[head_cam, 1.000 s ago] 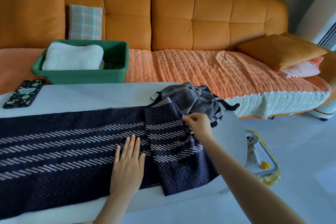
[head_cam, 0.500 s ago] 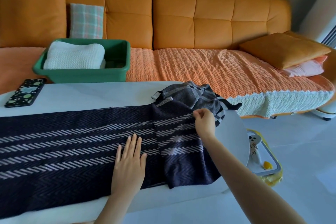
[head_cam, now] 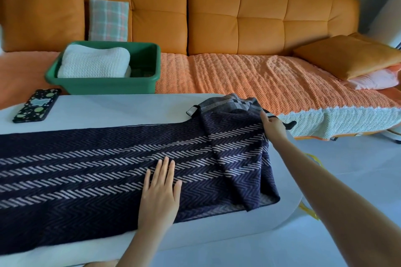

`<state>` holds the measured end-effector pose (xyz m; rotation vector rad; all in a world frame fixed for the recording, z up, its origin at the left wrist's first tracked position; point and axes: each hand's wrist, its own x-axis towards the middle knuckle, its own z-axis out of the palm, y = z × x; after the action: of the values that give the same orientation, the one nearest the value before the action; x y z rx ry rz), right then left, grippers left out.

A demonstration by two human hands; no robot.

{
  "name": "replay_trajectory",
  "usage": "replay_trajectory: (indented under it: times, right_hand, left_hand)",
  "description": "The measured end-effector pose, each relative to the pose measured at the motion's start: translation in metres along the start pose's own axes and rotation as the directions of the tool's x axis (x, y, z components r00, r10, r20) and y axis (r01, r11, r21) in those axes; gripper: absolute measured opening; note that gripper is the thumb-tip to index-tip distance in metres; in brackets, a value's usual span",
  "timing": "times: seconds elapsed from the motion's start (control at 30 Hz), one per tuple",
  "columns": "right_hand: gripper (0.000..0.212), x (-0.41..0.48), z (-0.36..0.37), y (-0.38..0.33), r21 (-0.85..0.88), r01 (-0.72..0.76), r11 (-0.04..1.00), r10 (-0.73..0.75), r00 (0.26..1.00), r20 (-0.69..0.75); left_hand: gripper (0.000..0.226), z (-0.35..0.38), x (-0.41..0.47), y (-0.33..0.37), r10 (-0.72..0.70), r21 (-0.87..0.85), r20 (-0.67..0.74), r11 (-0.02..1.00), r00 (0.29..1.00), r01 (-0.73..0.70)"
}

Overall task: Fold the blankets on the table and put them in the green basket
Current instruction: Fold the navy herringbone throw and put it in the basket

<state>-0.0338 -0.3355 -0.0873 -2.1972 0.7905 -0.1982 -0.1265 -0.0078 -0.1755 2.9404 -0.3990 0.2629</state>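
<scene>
Progress: one white knitted blanket (head_cam: 93, 63) lies folded in the green plastic basket (head_cam: 104, 88), which stands on the sofa seat beyond the table's far left edge. I judge that item complete. The dark navy herringbone blanket with pale stripes (head_cam: 86, 169) is spread lengthwise across the white table (head_cam: 121, 108), its right end doubled back in a loose, uneven flap. Its folding is in hand, not finished. A crumpled grey checked blanket (head_cam: 227, 104) sits at the far right of the table, partly under the navy one and unfolded. Two blankets are therefore left to fold and basket.

Grip: my left hand (head_cam: 159, 193) lies flat with fingers straight, pressing the navy blanket close to its near edge. My right hand (head_cam: 272, 127) pinches the flap's far right edge, fingers closed on the cloth.

Surface: a smooth white tabletop with a rounded right end. A phone in a dark patterned case (head_cam: 36, 105) lies at far left.

Room: an orange leather sofa (head_cam: 238, 17) with an orange textured cover (head_cam: 238, 76) and a plaid cushion (head_cam: 108, 19) behind the basket. An orange cushion (head_cam: 347, 54) rests on a pink pillow (head_cam: 373, 79) at far right, above a pale floor (head_cam: 347, 158).
</scene>
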Motion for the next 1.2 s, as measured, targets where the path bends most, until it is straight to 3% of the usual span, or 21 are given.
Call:
replay_trajectory:
  times: [0.1,0.23,0.33,0.43,0.53,0.63,0.7,0.8,0.87,0.97,1.03,1.13,1.2]
  right_hand:
    - [0.055,0.005,0.002,-0.003,-0.095,-0.011,0.995,0.011,1.000,0.008]
    - [0.034,0.001,0.007,-0.004,-0.196,0.058,0.979,-0.087,0.986,-0.144]
    - [0.025,-0.030,0.004,0.005,-0.083,0.268,0.960,-0.278,0.948,-0.155]
    - [0.009,-0.086,-0.006,0.037,-0.167,0.466,0.869,-0.491,0.852,-0.181]
    - [0.015,-0.135,-0.012,0.075,-0.085,0.563,0.822,-0.569,0.820,-0.066]
    - [0.037,-0.158,-0.008,0.096,-0.093,0.644,0.760,-0.634,0.765,0.115]
    - [0.050,-0.163,-0.003,0.098,-0.089,0.652,0.753,-0.624,0.751,0.217]
    - [0.053,-0.162,0.006,0.098,-0.186,0.670,0.719,-0.615,0.738,0.279]
    - [0.038,-0.160,0.009,0.096,-0.218,0.658,0.720,-0.619,0.752,0.226]
    - [0.007,-0.158,0.006,0.093,-0.191,0.617,0.764,-0.602,0.787,0.133]
    - [0.002,-0.157,0.001,0.093,-0.144,0.602,0.786,-0.587,0.798,0.132]
    - [0.018,-0.153,-0.010,0.102,-0.033,0.561,0.827,-0.550,0.819,0.161]
    - [0.025,-0.151,-0.017,0.110,-0.048,0.532,0.846,-0.516,0.837,0.179]
  left_hand:
    - [0.060,0.000,0.000,0.000,0.003,-0.007,0.002,1.000,1.000,-0.003]
    - [0.064,-0.001,0.000,-0.001,0.000,-0.014,0.005,1.000,1.000,0.000]
    - [0.067,0.000,0.000,-0.002,0.001,-0.020,0.022,1.000,1.000,0.000]
    - [0.071,-0.002,0.000,-0.001,0.002,-0.038,0.034,0.999,0.999,-0.001]
    - [0.074,-0.003,0.001,-0.002,0.008,-0.074,0.054,0.997,0.999,-0.004]
    - [0.076,-0.003,0.002,-0.002,0.018,-0.102,0.064,0.995,0.998,-0.012]
    - [0.069,-0.009,0.001,0.003,0.043,-0.147,0.030,0.988,0.999,-0.038]
    - [0.041,-0.020,-0.004,0.022,0.155,-0.307,-0.157,0.931,0.975,-0.198]
    - [0.029,-0.029,-0.011,0.041,0.236,-0.399,-0.172,0.871,0.956,-0.287]
    - [0.015,-0.027,-0.021,0.060,0.297,-0.450,-0.094,0.839,0.950,-0.307]
    - [0.020,-0.025,-0.023,0.066,0.313,-0.440,-0.054,0.845,0.948,-0.304]
    - [0.029,-0.023,-0.021,0.070,0.310,-0.406,-0.052,0.862,0.949,-0.304]
    - [0.030,-0.024,-0.017,0.073,0.296,-0.396,-0.067,0.868,0.953,-0.298]
